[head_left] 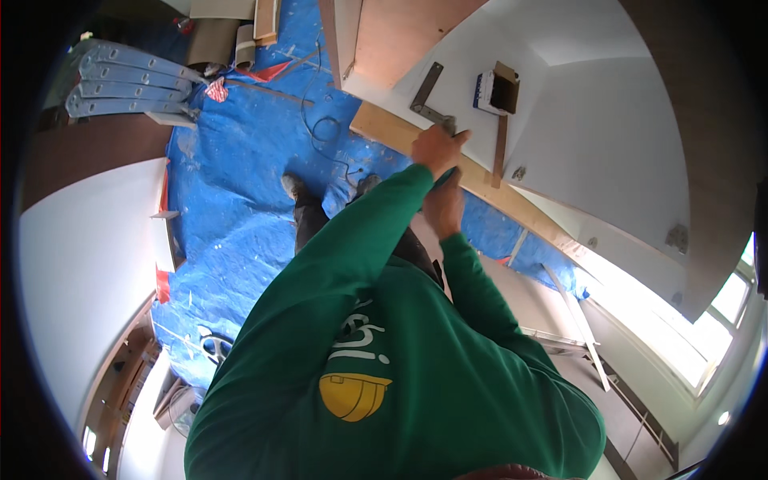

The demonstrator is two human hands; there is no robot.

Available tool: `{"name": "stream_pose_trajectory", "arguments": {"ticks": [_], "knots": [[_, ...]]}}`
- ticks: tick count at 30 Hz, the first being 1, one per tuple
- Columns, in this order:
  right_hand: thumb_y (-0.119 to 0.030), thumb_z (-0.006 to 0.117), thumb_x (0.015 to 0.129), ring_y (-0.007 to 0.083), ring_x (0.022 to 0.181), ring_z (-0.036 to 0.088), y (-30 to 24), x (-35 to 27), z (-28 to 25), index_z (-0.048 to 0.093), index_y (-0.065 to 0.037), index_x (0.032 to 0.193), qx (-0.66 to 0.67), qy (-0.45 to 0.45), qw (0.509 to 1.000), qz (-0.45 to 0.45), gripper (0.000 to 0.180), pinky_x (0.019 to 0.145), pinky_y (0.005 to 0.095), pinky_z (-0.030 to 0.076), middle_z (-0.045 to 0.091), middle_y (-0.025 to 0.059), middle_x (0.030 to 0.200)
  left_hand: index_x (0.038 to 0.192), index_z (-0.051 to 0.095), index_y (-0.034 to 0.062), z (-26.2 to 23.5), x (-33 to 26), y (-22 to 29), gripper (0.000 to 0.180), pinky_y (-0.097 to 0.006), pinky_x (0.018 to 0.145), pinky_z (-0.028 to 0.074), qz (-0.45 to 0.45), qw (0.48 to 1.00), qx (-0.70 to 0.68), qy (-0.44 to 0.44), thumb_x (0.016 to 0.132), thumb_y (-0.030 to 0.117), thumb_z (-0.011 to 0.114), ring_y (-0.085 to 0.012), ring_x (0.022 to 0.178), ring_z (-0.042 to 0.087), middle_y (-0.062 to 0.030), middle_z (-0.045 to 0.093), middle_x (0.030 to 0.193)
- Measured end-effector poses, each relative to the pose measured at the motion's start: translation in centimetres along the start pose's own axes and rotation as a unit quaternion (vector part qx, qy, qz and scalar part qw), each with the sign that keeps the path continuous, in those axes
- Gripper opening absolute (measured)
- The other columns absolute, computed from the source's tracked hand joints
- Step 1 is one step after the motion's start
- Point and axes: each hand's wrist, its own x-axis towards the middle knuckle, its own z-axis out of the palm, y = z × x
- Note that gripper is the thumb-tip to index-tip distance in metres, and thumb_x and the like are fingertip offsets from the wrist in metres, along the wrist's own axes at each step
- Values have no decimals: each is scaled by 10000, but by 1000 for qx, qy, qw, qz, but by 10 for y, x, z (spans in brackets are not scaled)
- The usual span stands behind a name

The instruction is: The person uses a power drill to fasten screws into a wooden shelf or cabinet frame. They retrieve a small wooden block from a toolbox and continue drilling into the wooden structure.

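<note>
Both my hands are together at the edge of a long light wooden board (pixel 384 132), which runs along the front of a white cabinet (pixel 592 152). My left hand (pixel 436 150) is closed around something grey at the board; its kind is hidden by the fingers. Just below it, my right hand (pixel 446 210) grips a dark, bluish handle (pixel 448 176), and the tool it belongs to is mostly covered. I cannot tell whether both hands hold one tool. Behind the board, a dark L-shaped piece (pixel 428 92) lies on the white surface, close to my left hand.
An open small box (pixel 497 90) and a brown strip (pixel 501 152) rest on the white surface. Blue sheeting (pixel 232 176) covers the floor, with a black cord (pixel 324 128) across it. A folded ladder (pixel 136 80) lies at far left; a white strip (pixel 576 324) leans at right.
</note>
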Motion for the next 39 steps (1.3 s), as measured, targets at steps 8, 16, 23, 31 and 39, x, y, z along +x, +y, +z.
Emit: {"name": "stream_pose_trajectory", "arguments": {"ticks": [8,16,23,31,39], "knots": [[-78,454,1106,262,1309,669,105,269,36,675,-37,1397,-273,-104,894,-339,367,1123,401,510,727,136,1391,1393,510,-114,-47,-5,-70,962,-572,1103,479,119,981,40,146,821,586,838,-491,1311,570,-349,584,1360],[-641,807,852,292,1142,684,168,423,67,728,19,1380,0,-83,996,32,850,1041,453,552,738,196,1301,1336,657,-18,-222,-357,-397,705,-532,1172,471,-466,847,214,141,897,531,704,-418,1374,608,-280,666,1408],[-888,748,724,483,1176,703,105,416,51,679,168,1311,-253,82,957,-118,1210,1041,530,557,726,344,1258,1197,793,24,-148,-571,-408,571,-519,1094,533,-674,724,103,103,911,512,717,-393,1254,710,-263,751,1275],[-1003,464,827,528,1241,672,50,391,13,580,133,1460,-368,134,914,-109,1306,1046,552,555,685,352,1350,976,825,-3,-37,-537,-514,604,-523,887,610,-455,888,21,-69,917,591,731,-394,1017,781,-240,796,1076],[-664,459,1046,458,1127,712,-6,149,150,679,-157,1403,-440,65,844,-300,658,962,541,566,732,284,1209,1171,820,63,-161,-568,-589,496,-491,1013,559,-471,826,-202,233,946,491,709,-374,1153,736,-211,788,1195]]}}
